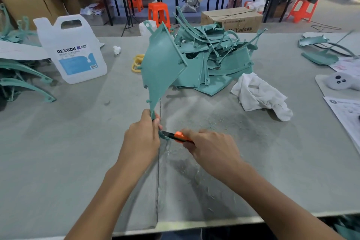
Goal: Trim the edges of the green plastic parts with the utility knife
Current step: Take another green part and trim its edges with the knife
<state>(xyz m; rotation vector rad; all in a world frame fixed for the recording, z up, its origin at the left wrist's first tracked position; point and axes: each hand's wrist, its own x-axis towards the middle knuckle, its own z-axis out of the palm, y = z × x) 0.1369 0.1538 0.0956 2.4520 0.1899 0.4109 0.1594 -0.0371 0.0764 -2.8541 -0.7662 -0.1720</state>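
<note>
My left hand [143,134] grips the narrow lower end of a large green plastic part [162,60], which stands upright above the grey table [78,152]. My right hand [210,149] holds an orange and black utility knife [176,136]. The knife's tip lies against the part's bottom edge, just right of my left fingers. A heap of more green parts [212,58] sits behind, in the middle of the table.
A white DEXCON jug [73,48] stands at left, with green curved parts [23,80] beside it. A white rag [261,95] lies right of the heap. Papers [346,115] and more green parts [319,52] lie at far right. Shavings [194,173] litter the table near me.
</note>
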